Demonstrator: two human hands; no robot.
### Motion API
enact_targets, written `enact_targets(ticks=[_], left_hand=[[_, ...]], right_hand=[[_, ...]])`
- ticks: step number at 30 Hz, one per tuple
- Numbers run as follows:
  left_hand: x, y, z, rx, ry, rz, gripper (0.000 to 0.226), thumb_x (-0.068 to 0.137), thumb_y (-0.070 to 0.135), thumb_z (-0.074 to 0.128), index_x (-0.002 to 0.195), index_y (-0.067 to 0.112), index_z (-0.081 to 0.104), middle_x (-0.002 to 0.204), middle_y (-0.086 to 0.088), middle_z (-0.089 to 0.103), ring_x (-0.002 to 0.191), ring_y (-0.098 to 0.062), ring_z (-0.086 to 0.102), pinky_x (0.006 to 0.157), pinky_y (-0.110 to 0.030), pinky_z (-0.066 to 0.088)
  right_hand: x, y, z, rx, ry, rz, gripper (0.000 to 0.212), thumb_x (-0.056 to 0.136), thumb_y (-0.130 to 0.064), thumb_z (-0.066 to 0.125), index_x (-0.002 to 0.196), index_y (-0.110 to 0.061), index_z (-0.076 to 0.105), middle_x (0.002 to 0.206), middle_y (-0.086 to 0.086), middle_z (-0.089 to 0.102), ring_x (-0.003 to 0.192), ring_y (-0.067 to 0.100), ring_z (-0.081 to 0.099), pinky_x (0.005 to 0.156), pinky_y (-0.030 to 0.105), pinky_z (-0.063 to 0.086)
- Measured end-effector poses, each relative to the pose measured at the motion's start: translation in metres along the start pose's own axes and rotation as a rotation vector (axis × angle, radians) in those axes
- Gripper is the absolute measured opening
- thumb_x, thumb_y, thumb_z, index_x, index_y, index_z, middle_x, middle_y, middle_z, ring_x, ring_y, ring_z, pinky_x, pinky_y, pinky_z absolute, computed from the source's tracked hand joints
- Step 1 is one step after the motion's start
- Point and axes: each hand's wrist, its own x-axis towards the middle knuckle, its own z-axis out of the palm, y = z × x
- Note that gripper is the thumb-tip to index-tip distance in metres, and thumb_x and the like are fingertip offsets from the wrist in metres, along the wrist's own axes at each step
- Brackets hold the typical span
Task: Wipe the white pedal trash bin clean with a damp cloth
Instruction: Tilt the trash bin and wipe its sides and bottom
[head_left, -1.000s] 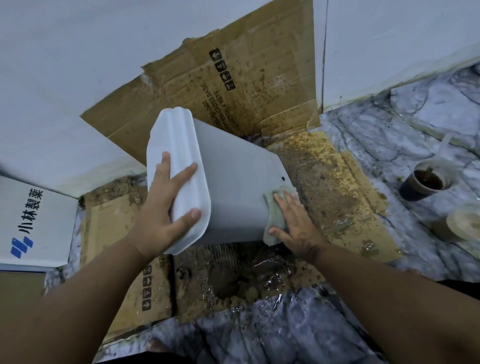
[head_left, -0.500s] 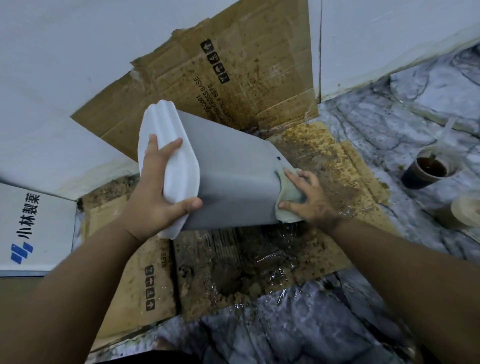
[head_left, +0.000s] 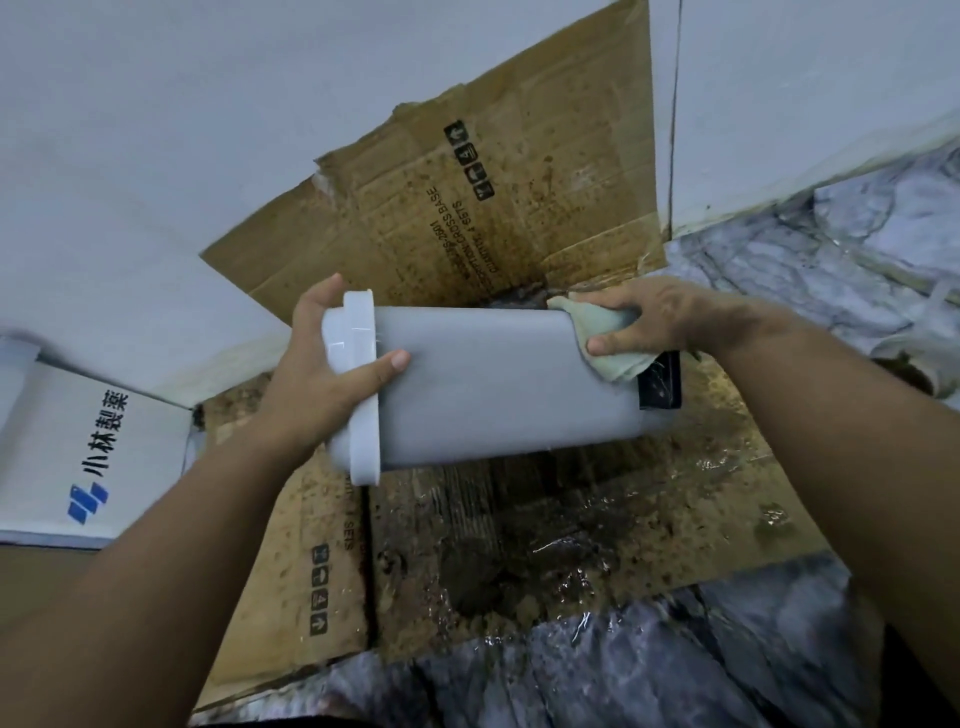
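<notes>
Over at the left, the left hand (head_left: 317, 384) grips the lid end of the white bin (head_left: 478, 384), thumb across its side, holding it sideways above the wet, dirty cardboard (head_left: 597, 530). Rightward, the right hand (head_left: 649, 317) pinches a pale green cloth (head_left: 605, 338) against the bin's base.

the bin (head_left: 483, 384) is white, shading to pale grey along its side, with a black pedal (head_left: 658, 383) at its base. the cloth (head_left: 602, 332) is pale green. the cardboard (head_left: 467, 218) is brown, speckled with dark stains and printed with black letters and symbols. the floor (head_left: 779, 270) is grey marble with dark veins. the box (head_left: 78, 441) is white with a blue logo and black characters. the wall (head_left: 208, 130) is white.
</notes>
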Motion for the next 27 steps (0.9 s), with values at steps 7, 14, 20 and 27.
enact_targets(ticks=[7,14,20,27], left_hand=[[0.014,0.001,0.005,-0.048,0.086,-0.007,0.085,0.076,0.053,0.081,0.147,0.037,0.037,0.123,0.044,0.034,0.101,0.031,0.042,0.082,-0.014,0.041],[0.02,-0.004,0.0,-0.174,0.198,-0.096,0.075,0.073,0.053,0.075,0.139,0.033,0.048,0.118,0.027,0.049,0.103,0.002,0.056,0.077,-0.025,0.05],[0.01,-0.018,-0.005,-0.248,0.149,-0.09,0.074,0.073,0.062,0.07,0.141,0.044,0.046,0.141,0.006,0.051,0.121,-0.017,0.057,0.097,-0.046,0.053],[0.005,-0.008,0.009,-0.028,0.08,0.002,0.094,0.072,0.075,0.06,0.152,0.053,0.015,0.159,0.029,0.017,0.143,-0.013,0.029,0.114,-0.045,0.033]], right_hand=[[0.017,-0.069,0.027,-0.099,0.095,-0.301,0.095,0.078,-0.055,0.075,0.154,-0.047,0.019,0.159,-0.012,0.03,0.144,0.017,0.03,0.116,0.031,0.024],[0.012,-0.127,0.117,-0.383,0.409,-0.357,0.068,0.098,-0.063,0.025,0.157,-0.041,0.0,0.168,-0.006,-0.01,0.151,0.043,-0.015,0.119,0.065,-0.003],[0.012,-0.114,0.125,-0.342,0.554,-0.363,0.064,0.098,-0.06,0.029,0.157,-0.039,0.016,0.168,-0.007,0.006,0.154,0.036,-0.002,0.121,0.059,0.001],[0.029,-0.073,0.093,-0.183,0.61,-0.099,0.068,0.095,-0.06,0.018,0.158,-0.035,0.017,0.168,-0.002,0.011,0.155,0.029,0.003,0.124,0.052,0.003]])
